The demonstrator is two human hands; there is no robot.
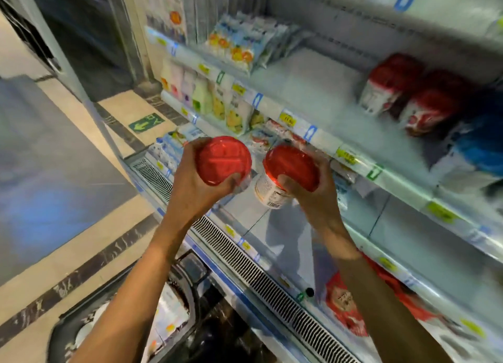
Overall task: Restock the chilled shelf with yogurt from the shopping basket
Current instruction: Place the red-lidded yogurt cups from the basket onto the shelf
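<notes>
My left hand point(196, 188) grips a yogurt tub with a red lid point(221, 158), held up in front of the chilled cabinet. My right hand point(315, 196) grips a second red-lidded tub point(288, 166), whose white side with a barcode shows below the lid. Both tubs hover side by side, close together, just below the middle shelf's front edge point(324, 142). That shelf has a wide bare stretch point(313, 90), with red-topped yogurt packs point(392, 82) standing at its right. The dark shopping basket point(187, 275) sits on the floor at bottom left, under my left forearm, with white packs inside.
Fruit-printed packs point(234, 44) stand on the upper shelf and bottles point(190, 87) further left. A blue pack point(481, 145) lies at far right. Red bags point(343, 302) lie on the lowest shelf. A vent grille point(245, 256) runs along the cabinet's front. Tiled floor stretches left.
</notes>
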